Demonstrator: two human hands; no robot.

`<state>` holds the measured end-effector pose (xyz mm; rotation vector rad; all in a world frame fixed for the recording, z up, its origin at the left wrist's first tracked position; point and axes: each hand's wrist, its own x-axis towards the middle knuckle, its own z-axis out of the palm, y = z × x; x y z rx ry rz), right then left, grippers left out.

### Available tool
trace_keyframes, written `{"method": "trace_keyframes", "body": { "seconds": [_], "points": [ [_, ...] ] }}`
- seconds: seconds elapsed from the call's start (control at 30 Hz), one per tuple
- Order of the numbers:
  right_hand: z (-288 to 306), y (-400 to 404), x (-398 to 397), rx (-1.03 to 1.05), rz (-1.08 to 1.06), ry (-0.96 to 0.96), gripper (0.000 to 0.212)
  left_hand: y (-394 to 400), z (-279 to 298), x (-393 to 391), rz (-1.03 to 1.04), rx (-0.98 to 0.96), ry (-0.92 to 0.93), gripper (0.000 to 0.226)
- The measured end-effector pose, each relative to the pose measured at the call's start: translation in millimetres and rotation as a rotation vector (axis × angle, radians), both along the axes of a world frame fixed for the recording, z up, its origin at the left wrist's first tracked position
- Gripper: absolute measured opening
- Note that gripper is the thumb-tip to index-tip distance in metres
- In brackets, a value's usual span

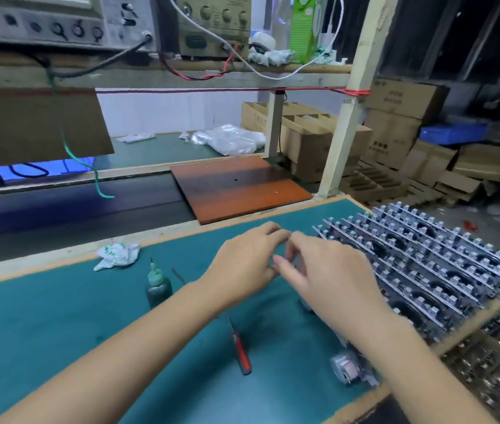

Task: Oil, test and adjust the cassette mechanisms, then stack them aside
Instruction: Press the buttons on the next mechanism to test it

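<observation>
On the green mat point(59, 332) at the left we see a crumpled white wrapper with green print point(116, 255), and just right of it a small dark green oil bottle point(157, 287) standing upright with its thin nozzle up; we cannot tell how much it holds. A red-handled screwdriver point(241, 351) lies flat on the mat nearer us, apart from both hands.

Our left hand point(242, 264) and right hand point(331, 273) meet above the middle of the mat, fingertips curled toward each other as if pinching something very small; whatever sits between them is too tiny or hidden to make out, so we cannot tell what the grip closes on.

Under our right forearm one cassette mechanism point(349, 367) rests on the mat near its front edge. Further right, a stack of cassette mechanisms point(426, 270) stands in tidy layered rows at the mat's right end. Below the bench edge at far right, a divided cardboard box point(493, 356) holds more metal parts in its compartments. Behind, open cartons point(303, 133) sit on the floor, contents unclear.
</observation>
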<state>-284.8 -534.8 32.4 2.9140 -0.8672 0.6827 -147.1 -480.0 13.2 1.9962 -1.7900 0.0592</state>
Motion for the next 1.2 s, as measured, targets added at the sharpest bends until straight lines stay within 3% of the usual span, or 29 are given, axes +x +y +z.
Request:
{"method": "trace_keyframes", "body": {
  "seconds": [0.07,0.2,0.37,0.43,0.6,0.7,0.77,0.83,0.93,1.0,1.2],
  "points": [
    [-8.5,35.2,6.3,0.15,0.142,-0.065,0.022,47.0,-4.2,4.6,0.064,-0.028,0.101,0.03],
    [-31.8,92.6,41.4,0.344,0.425,0.044,0.019,153.7,-23.1,24.9,0.273,-0.015,0.228,0.012],
    [-53.8,166.4,109.1,0.406,0.737,0.198,0.017,270.9,-50.3,49.1,0.619,-0.015,0.238,0.008],
    [-62.5,199.1,133.9,0.41,0.849,0.254,0.015,318.5,-57.3,47.2,0.761,0.032,0.151,0.006],
    [-80.0,288.3,184.8,0.553,1.049,0.302,0.016,427.6,-60.4,40.5,0.941,-0.046,-0.194,0.049],
    [-81.3,344.4,215.1,0.67,1.129,0.247,0.026,481.2,-48.1,51.7,1.24,-0.052,-0.328,0.062],
    [-78.0,377.3,237.0,0.721,1.141,0.214,0.038,507.3,-40.4,59.3,1.439,0.001,-0.331,0.061],
    [-72.4,404.0,256.7,0.775,1.132,0.211,0.051,525.2,-39.8,67.8,1.561,0.094,-0.213,0.064],
    [-67.1,428.0,275.6,0.909,1.124,0.287,0.062,536.9,-38.6,79.1,1.611,0.213,-0.08,0.049],
    [-68.6,434.0,278.9,1.028,1.108,0.326,0.059,537.5,-37.6,82.8,1.62,0.188,-0.052,0.042],
    [-64.6,391.7,256.9,1.262,1.003,0.115,0.043,515.4,-29.9,73.8,1.287,-0.006,-0.247,0.036]
  ]
}}
